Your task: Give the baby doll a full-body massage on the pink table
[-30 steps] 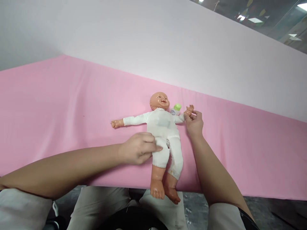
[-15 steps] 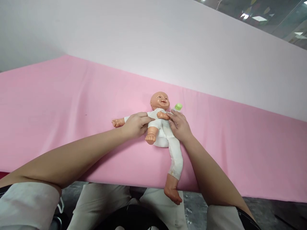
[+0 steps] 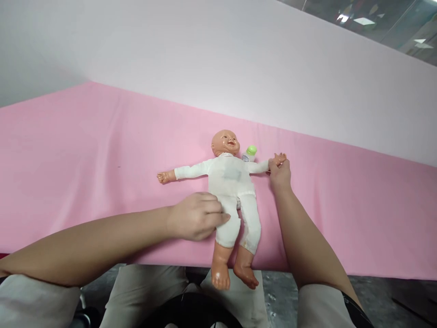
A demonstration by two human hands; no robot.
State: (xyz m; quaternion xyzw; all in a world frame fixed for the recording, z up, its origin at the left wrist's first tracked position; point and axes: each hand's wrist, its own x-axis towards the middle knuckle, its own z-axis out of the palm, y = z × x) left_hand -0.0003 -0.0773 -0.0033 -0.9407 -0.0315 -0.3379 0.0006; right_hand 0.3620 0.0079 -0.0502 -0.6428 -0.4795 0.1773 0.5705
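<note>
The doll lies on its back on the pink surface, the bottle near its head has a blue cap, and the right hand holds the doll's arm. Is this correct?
Not quite: the bottle has a light green cap, not blue, as the head view shows. The doll does lie on its back on the pink surface, with the right hand holding its arm.

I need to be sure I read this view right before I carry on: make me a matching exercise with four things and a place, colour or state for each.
Things:
1. left hand
2. bottle
3. right hand
4. table cover

Descriptions:
A. gripping near the wrist of the doll
B. pink
C. at the doll's thigh
D. green-capped, by the doll's shoulder

Pairs: 1-C, 2-D, 3-A, 4-B
</note>
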